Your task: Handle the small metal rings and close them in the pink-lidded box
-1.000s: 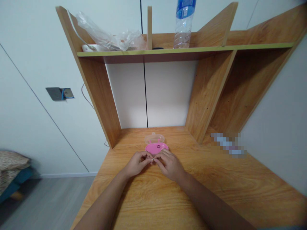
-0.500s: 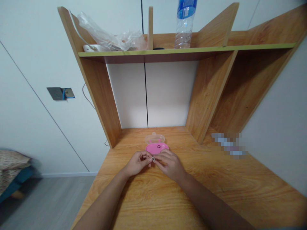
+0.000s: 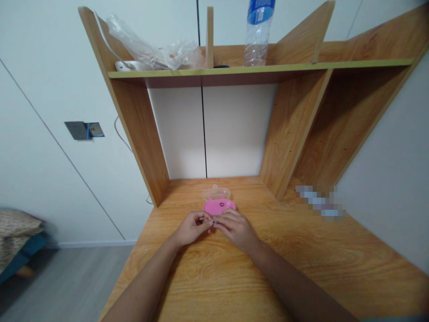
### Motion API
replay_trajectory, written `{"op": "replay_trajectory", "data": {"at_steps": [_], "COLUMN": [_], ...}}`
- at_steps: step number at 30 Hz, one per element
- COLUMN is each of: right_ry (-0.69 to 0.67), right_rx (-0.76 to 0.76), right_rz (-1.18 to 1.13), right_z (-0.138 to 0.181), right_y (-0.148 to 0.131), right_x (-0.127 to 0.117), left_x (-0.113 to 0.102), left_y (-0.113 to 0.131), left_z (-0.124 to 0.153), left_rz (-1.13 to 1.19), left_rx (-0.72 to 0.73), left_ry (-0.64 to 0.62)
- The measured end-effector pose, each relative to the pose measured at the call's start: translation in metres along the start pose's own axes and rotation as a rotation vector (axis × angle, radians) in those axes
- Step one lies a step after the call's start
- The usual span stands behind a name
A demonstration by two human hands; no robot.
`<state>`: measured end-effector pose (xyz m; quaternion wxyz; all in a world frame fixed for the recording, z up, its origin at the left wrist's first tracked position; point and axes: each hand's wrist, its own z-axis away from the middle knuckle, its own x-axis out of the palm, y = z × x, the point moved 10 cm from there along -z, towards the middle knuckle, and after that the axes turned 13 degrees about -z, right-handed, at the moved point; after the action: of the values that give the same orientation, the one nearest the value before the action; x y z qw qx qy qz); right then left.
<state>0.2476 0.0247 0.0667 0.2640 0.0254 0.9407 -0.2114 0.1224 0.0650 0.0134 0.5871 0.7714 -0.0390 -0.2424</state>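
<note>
Between the fingertips of my two hands is a small silvery ring [image 3: 214,222]. My left hand [image 3: 193,229] pinches it from the left with thumb and forefinger, the other fingers curled. My right hand [image 3: 237,229] closes on its right side, fingers pressed together. Just beyond my fingers lies a pink oval case [image 3: 214,206], partly covered by my right fingertips in this view. A dark ring-shaped item [image 3: 221,205] and a paler one rest on the pink part. The clear lid [image 3: 216,193] is folded back behind it.
A wooden desk [image 3: 214,277] carries a shelf unit [image 3: 214,71] at the back. On the shelf stand a plastic bottle [image 3: 257,38] and a crumpled clear bag [image 3: 161,52]. A blurred-out object [image 3: 320,202] lies at the right. A bed corner [image 3: 18,237] shows at far left.
Both hands stay in the same place with the small ring. The ring appears turned slightly between the fingertips, and the camera view has shifted a little.
</note>
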Motion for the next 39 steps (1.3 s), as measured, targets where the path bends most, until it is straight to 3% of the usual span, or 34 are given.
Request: {"op": "replay_trajectory", "data": {"at_steps": [14, 22, 39], "right_ry": [0.020, -0.024, 0.065], "right_rx": [0.052, -0.011, -0.019], "right_rz": [0.005, -0.021, -0.010], "right_z": [-0.002, -0.002, 0.000], "right_y": [0.002, -0.001, 0.002], "right_x": [-0.005, 0.001, -0.010], "left_x": [0.000, 0.001, -0.010], "left_y": [-0.002, -0.002, 0.001], "left_z": [0.001, 0.001, 0.000], "left_rz": [-0.078, -0.072, -0.085], "left_rx": [0.008, 0.010, -0.023], "left_ry": [-0.005, -0.008, 0.092]}}
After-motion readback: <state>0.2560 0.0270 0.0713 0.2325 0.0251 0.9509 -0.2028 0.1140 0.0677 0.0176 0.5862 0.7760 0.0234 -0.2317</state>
